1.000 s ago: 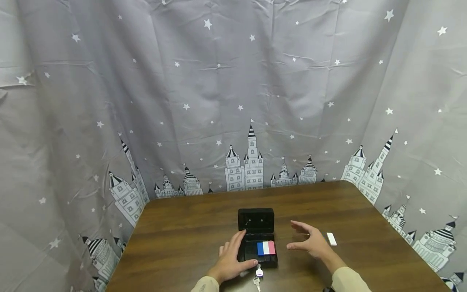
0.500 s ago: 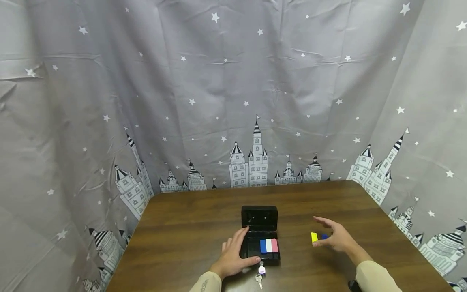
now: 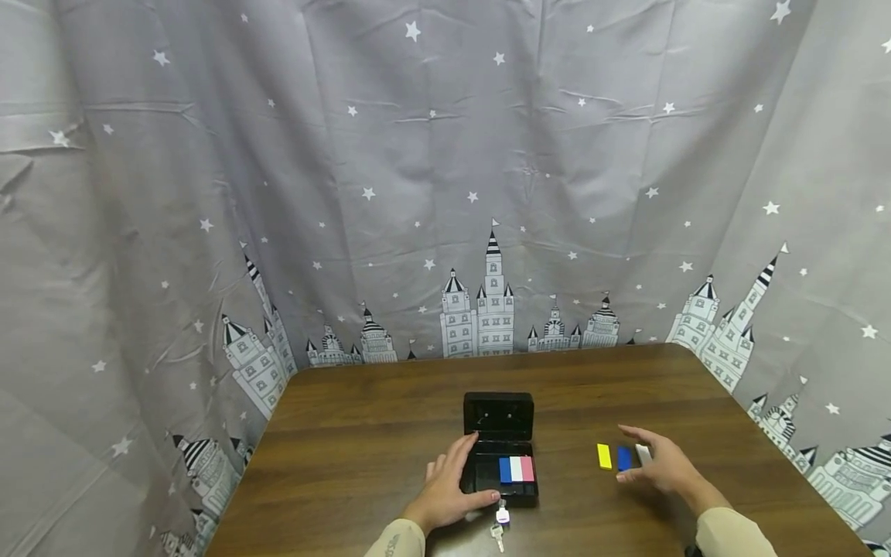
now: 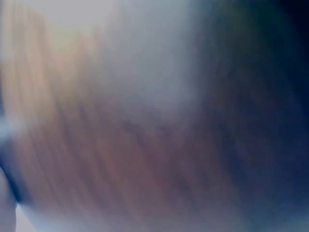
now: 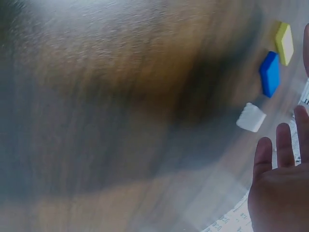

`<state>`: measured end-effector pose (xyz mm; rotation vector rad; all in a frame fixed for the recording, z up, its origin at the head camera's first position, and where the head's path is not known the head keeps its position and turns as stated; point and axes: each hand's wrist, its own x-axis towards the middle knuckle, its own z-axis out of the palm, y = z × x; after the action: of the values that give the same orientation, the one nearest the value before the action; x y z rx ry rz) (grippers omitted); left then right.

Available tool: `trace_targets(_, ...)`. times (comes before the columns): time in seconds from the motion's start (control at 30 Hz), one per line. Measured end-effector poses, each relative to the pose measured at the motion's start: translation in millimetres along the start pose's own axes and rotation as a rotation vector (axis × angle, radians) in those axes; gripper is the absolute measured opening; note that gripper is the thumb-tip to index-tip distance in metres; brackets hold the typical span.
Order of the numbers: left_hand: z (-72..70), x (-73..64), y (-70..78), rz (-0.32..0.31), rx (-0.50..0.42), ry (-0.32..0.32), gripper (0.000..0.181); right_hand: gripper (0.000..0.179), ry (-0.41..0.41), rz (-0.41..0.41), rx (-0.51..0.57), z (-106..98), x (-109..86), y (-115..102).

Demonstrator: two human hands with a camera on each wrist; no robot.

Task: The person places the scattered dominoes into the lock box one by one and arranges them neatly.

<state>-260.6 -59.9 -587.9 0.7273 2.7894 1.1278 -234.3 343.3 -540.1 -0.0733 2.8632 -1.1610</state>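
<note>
My left hand (image 3: pixel 445 487) holds the left side of an open black lock box (image 3: pixel 498 414), thumb at its front edge and index finger near the hinge. Inside its right part lie a blue, a white and a pink strip (image 3: pixel 527 469) side by side. Two keys (image 3: pixel 497 534) hang at the box's front. My right hand (image 3: pixel 664 464) hovers with parted fingers around a white block (image 3: pixel 643 453), not visibly touching it. Left of that lie a blue block (image 3: pixel 624 458) and a yellow block (image 3: pixel 604 456). The right wrist view shows extended fingers (image 5: pixel 285 150). The left wrist view is blurred.
A brown wooden table (image 3: pixel 376 418) bears everything. Behind it hangs a grey curtain (image 3: pixel 390 170) printed with stars and castles.
My right hand has moved rightward from beside the box to the white block, bringing the yellow and blue blocks into view. My left hand has stayed at the box.
</note>
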Motion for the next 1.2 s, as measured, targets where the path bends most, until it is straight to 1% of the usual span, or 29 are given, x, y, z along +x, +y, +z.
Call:
trace_targets(0.17,-0.6,-0.9,0.7,-0.009,0.006,-0.002,0.1,0.096,0.027,0.062,-0.032,2,0.9,14)
trace_targets(0.27,0.7,-1.0,1.3,-0.006,0.004,-0.001,0.1,0.1,0.03,0.079,-0.029,1,-1.2,23)
trace_targets(0.37,2.0,-0.6,2.0,-0.009,-0.006,-0.003,0.101,0.101,0.032,0.07,-0.025,-2,-4.0,29)
trace_targets(0.5,3.4,0.0,0.7,-0.017,-0.007,-0.001,0.101,0.097,0.04,0.044,-0.039,-5,-5.2,34)
trace_targets(0.67,1.8,-0.9,0.6,-0.008,-0.007,0.016,0.101,0.095,0.02,0.052,-0.033,-9,-2.8,35)
trace_targets(0.97,1.2,-1.4,-0.1,-0.014,-0.029,-0.003,0.101,0.085,0.007,0.051,-0.027,-10,0.1,38)
trace_targets(1.1,3.6,-1.0,-1.9,0.003,0.0,0.023,0.101,0.08,0.008,0.029,-0.035,-10,0.7,40)
trace_targets(1.2,5.4,-0.4,-2.4,0.016,0.014,0.04,0.101,0.077,0.027,0.03,-0.045,-10,0.4,41)
